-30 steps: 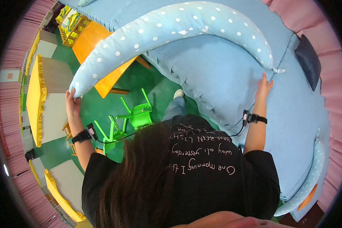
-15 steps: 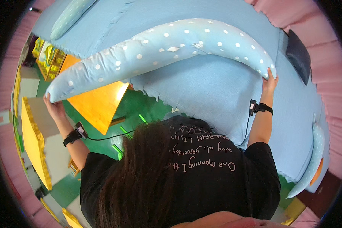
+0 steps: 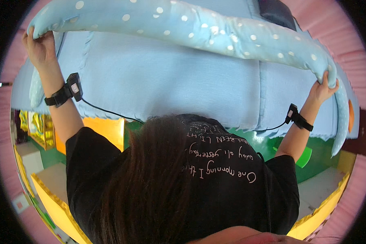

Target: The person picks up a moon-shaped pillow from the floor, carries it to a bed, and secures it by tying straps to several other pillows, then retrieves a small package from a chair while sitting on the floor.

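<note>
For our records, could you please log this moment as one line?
blue dotted cushion: spanning between hands; left hand: gripping end; right hand: gripping opposite end

At one o'clock I mark a dark cushion (image 3: pixel 277 14); at two, gathered pink drapery (image 3: pixel 323 28); between three and four, a partly hidden green furnishing (image 3: pixel 304 157); at four, a yellow-edged unit (image 3: pixel 322 209); at nine, an orange table (image 3: pixel 106 129).

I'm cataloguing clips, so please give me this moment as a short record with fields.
Held item: long light-blue cushion with white dots
Left hand: grips the cushion's left end
Right hand: grips its right end
Behind the cushion: pale-blue cover; contact unclear
Upper right: dark cushion, partly hidden
Lower left: orange table
Beside right forearm: bright green item, mostly hidden
</note>
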Demonstrator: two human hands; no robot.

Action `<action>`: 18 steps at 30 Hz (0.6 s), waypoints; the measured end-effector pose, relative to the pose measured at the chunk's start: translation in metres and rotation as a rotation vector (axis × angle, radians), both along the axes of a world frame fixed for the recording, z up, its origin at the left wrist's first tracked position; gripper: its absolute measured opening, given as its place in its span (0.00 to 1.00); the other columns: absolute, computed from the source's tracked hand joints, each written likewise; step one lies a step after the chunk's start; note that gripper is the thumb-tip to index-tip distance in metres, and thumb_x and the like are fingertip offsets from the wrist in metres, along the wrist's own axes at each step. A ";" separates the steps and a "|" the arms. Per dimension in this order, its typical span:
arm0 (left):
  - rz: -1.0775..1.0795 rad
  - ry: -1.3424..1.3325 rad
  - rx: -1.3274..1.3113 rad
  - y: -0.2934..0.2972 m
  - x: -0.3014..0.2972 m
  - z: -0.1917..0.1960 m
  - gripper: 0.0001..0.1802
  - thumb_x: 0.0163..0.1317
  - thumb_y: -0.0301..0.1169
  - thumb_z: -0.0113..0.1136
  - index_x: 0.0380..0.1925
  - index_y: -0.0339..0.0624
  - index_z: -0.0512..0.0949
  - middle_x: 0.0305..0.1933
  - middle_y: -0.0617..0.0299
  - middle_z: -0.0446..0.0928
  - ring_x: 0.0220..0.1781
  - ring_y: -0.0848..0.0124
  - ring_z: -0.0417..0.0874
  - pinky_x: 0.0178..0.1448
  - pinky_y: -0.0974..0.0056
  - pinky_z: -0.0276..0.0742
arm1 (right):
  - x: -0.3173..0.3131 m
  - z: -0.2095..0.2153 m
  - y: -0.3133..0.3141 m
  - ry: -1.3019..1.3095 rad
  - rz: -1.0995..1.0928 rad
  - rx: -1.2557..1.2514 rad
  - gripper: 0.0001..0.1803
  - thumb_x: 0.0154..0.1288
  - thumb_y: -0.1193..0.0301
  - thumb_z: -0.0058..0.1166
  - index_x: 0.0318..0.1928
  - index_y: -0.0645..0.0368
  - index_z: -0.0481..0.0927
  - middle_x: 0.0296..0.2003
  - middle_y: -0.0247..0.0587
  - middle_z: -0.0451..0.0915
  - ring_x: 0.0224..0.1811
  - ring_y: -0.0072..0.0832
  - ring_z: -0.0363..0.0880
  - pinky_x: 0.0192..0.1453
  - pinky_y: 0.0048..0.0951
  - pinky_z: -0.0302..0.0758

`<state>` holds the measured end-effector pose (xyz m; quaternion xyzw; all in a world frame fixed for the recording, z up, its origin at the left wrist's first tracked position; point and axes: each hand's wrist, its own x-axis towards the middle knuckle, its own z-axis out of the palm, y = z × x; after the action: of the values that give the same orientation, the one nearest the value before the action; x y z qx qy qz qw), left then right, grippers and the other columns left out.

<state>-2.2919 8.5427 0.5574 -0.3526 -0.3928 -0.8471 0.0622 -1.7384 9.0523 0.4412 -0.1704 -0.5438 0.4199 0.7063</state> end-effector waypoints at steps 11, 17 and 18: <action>0.216 -0.518 -0.624 0.091 0.006 -0.293 0.24 0.57 0.27 0.53 0.54 0.42 0.61 0.58 0.57 0.61 0.52 0.66 0.69 0.50 0.61 0.70 | 0.106 -0.206 -0.142 -0.428 0.068 -0.748 0.20 0.50 0.79 0.61 0.42 0.58 0.66 0.37 0.34 0.72 0.39 0.23 0.71 0.44 0.25 0.70; -0.177 -0.323 -0.878 0.164 0.189 -0.326 0.16 0.59 0.26 0.48 0.49 0.43 0.68 0.54 0.62 0.69 0.49 0.70 0.72 0.49 0.63 0.69 | 0.138 -0.224 -0.157 -0.586 0.191 -0.826 0.27 0.52 0.76 0.60 0.50 0.59 0.62 0.45 0.39 0.70 0.45 0.26 0.71 0.48 0.26 0.70; -0.344 -0.274 -0.947 0.178 0.219 -0.326 0.13 0.60 0.26 0.47 0.45 0.42 0.71 0.48 0.62 0.73 0.46 0.71 0.73 0.48 0.65 0.70 | 0.146 -0.224 -0.153 -0.585 0.197 -0.837 0.27 0.52 0.76 0.60 0.50 0.59 0.62 0.45 0.39 0.70 0.45 0.26 0.71 0.48 0.26 0.70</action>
<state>-2.0731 8.7206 0.2313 -0.2876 -0.6737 -0.6129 -0.2963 -1.5926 8.8994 0.2169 -0.4967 -0.5173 0.6007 0.3534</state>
